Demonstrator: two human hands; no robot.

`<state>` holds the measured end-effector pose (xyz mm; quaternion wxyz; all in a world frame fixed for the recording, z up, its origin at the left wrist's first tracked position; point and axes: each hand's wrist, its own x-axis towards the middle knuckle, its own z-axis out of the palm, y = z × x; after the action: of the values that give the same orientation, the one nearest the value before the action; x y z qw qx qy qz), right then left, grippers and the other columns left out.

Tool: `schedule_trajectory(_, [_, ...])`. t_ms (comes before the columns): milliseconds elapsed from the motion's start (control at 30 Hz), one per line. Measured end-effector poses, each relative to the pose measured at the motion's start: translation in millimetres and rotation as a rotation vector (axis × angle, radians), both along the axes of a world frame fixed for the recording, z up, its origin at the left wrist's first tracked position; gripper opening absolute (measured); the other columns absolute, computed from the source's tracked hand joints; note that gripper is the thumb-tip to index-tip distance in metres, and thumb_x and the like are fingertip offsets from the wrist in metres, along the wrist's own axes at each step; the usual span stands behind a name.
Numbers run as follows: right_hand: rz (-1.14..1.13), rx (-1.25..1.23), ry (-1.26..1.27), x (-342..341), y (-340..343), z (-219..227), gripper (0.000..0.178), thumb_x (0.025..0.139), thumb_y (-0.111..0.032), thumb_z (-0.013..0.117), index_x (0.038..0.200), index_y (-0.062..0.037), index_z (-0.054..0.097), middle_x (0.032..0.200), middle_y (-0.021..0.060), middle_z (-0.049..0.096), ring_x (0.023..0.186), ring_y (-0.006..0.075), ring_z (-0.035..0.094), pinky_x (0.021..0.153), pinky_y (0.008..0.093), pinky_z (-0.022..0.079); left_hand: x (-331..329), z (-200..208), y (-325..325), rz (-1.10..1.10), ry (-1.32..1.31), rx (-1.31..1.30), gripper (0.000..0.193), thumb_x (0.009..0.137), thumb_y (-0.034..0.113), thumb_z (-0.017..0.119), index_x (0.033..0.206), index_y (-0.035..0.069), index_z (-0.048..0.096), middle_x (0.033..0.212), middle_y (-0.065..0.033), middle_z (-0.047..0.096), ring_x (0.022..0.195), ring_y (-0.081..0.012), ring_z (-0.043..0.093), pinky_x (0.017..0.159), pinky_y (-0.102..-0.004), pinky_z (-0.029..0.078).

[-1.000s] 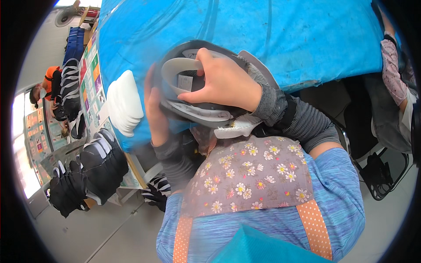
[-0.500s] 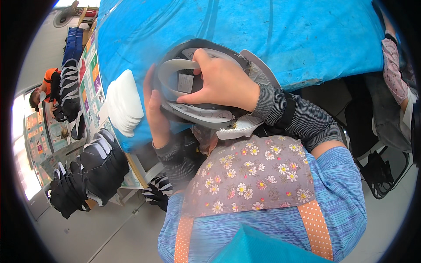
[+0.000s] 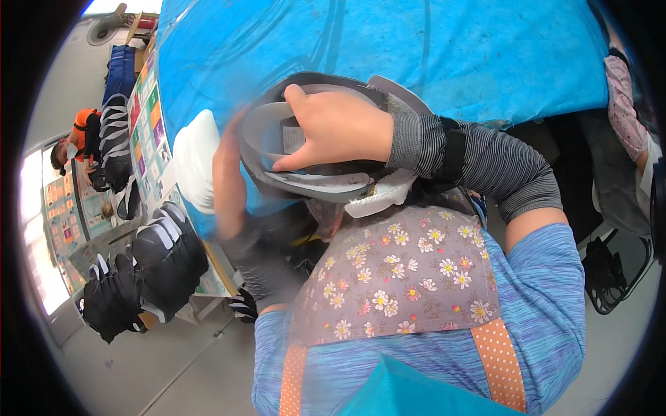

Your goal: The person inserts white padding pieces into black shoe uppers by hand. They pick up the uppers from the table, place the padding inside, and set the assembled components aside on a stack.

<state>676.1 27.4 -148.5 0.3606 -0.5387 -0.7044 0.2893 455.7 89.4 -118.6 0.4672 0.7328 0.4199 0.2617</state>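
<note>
A grey shoe upper point(image 3: 260, 149) lies sole-side up at the near edge of the blue-covered table, its rounded heel end toward the left. Inside that end curves a smooth white heel stiffener point(image 3: 262, 126). My right hand point(image 3: 340, 128) reaches in from the right, thumb and forefinger spread against the stiffener's two ends, gripping it; the other fingers are hidden. A small white label point(image 3: 293, 139) shows between them. Smeared by motion, my left hand point(image 3: 227, 177) is upright along the outside of the heel; its fingers cannot be made out.
A stack of white curved pieces point(image 3: 194, 159) lies left of my left hand. Black shoe uppers point(image 3: 163, 260) hang at the left table edge. Farther left is a person in orange point(image 3: 84, 128); at the right edge, another person's sleeve point(image 3: 624, 104). The blue cover point(image 3: 485, 55) spreads beyond.
My right hand has shifted slightly left and down with the stiffener. My left hand has moved left, nearer the white stack, and become more blurred.
</note>
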Motion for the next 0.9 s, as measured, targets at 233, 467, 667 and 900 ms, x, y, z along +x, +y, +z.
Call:
schedule_trajectory(233, [0.061,0.077,-0.029,-5.0,9.6,-11.8,0.079,0.072,-0.059,0.078,0.098,0.0095,0.049,0.074,0.0232,0.067,0.072,0.0361,0.070,0.065,0.0397,0.056,6.5,39.7,25.0,-0.087,0.582,-0.181,0.046,0.099,0.026,0.062,0.135,-0.002,0.057,0.124,-0.0095,0.062,0.107,-0.0162,0.060,0.091,-0.0252,0.046])
schedule_trajectory(467, [0.115,0.052,0.039,-14.2,18.4,-18.0,0.075,0.074,-0.056,0.080,0.098,0.0059,0.045,0.079,0.0236,0.064,0.075,0.0389,0.065,0.066,0.0433,0.052,25.3,54.9,31.6,-0.192,0.705,0.238,0.035,0.089,0.020,0.073,0.115,-0.003,0.067,0.104,-0.0103,0.072,0.093,-0.0157,0.067,0.076,-0.0291,0.052])
schedule_trajectory(667, [0.096,0.098,-0.008,-17.8,20.1,-20.1,0.082,0.073,-0.061,0.077,0.101,0.0102,0.048,0.077,0.0223,0.068,0.075,0.0373,0.070,0.066,0.0409,0.056,34.2,51.3,37.3,-0.174,0.811,0.282,0.030,0.086,0.015,0.072,0.111,-0.003,0.067,0.096,-0.0120,0.072,0.079,-0.0160,0.067,0.069,-0.0297,0.052])
schedule_trajectory(900, [0.129,0.061,0.080,-18.7,19.9,-28.2,0.082,0.073,-0.058,0.079,0.103,0.0105,0.046,0.074,0.0221,0.067,0.073,0.0370,0.069,0.064,0.0414,0.056,32.5,45.3,32.8,-0.126,0.777,0.282,0.030,0.086,0.012,0.071,0.114,0.000,0.068,0.096,-0.0112,0.072,0.076,-0.0145,0.066,0.066,-0.0290,0.051])
